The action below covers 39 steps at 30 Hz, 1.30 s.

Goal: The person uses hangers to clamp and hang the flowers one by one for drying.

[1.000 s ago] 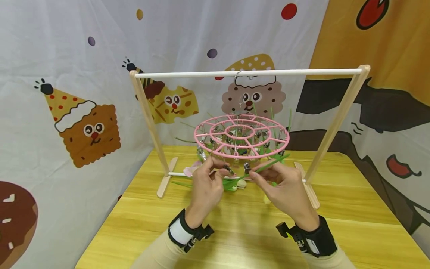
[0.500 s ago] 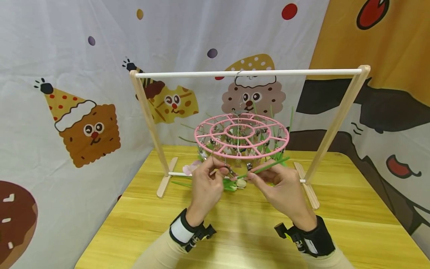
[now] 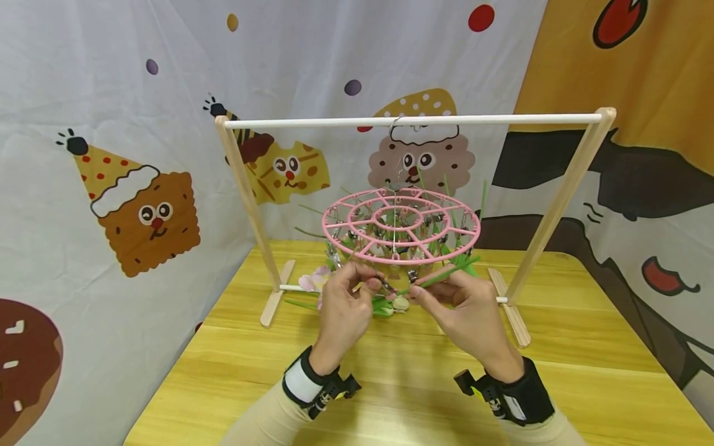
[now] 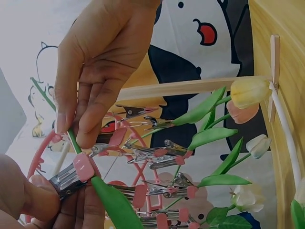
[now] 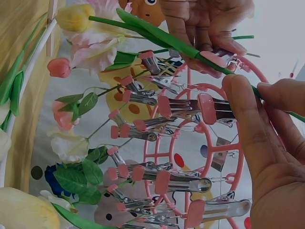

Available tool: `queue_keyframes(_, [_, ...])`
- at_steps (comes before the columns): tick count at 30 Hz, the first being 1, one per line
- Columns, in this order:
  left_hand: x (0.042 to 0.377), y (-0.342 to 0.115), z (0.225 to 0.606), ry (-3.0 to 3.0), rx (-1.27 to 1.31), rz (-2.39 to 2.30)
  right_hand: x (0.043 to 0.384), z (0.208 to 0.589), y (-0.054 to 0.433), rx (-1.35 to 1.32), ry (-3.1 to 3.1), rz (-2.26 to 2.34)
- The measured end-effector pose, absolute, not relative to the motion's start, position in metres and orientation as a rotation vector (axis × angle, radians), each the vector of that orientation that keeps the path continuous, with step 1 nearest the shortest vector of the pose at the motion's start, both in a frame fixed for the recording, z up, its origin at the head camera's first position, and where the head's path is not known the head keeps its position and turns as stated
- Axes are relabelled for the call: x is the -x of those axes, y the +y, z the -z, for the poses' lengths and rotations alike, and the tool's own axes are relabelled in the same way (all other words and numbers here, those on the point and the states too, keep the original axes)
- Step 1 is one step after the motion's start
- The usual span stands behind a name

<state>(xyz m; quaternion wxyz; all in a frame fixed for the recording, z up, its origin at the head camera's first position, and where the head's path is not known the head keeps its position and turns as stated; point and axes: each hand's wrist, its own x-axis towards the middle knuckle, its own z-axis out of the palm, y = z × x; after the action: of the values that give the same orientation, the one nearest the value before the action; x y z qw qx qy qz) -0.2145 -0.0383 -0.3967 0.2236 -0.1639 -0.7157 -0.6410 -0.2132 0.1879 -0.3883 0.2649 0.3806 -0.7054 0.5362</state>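
In the head view my left hand (image 3: 344, 310) pinches a metal clip (image 4: 71, 179) with pink tips, which hangs at the front of a round pink hanger (image 3: 357, 255). My right hand (image 3: 467, 313) pinches the green stem (image 3: 446, 272) of an artificial tulip between thumb and fingers. Its yellow bloom (image 5: 75, 18) points away from the right hand in the right wrist view. The stem lies at the clip's pink tips; whether they press on it I cannot tell. Another clip (image 3: 413, 276) hangs just by the right fingertips.
The hanger hangs from the white rod (image 3: 312, 123) of a wooden stand (image 3: 569, 198) on a wooden table (image 3: 223, 384). Several clips on it hold artificial flowers, among them a white one (image 5: 69, 145). A pale tulip (image 3: 400, 303) shows below the hands.
The stem has come to the tips of the clip in my left hand, and the right hand has shifted slightly left. Both hands keep their grips; the hanger barely moves.
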Motion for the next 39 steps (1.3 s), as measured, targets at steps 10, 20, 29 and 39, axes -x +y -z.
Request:
queue_keyframes(10, [0.214, -0.037, 0.398, -2.008, 0.45, 1.862, 0.212, 0.387, 0.191, -0.968, -1.987, -1.447])
queue_keyframes(20, [0.211, -0.039, 0.404, -2.118, 0.475, 1.751, 0.212, 0.387, 0.192, -0.985, -1.988, -1.382])
queue_keyframes(29, [0.21, -0.047, 0.407, -2.146, 0.492, 1.671, 0.209, 0.388, 0.197, -0.939, -2.083, -1.327])
queue_keyframes(39, [0.206, -0.065, 0.41, -2.165, 0.55, 1.592, 0.205, 0.39, 0.203, -0.929, -2.152, -1.3])
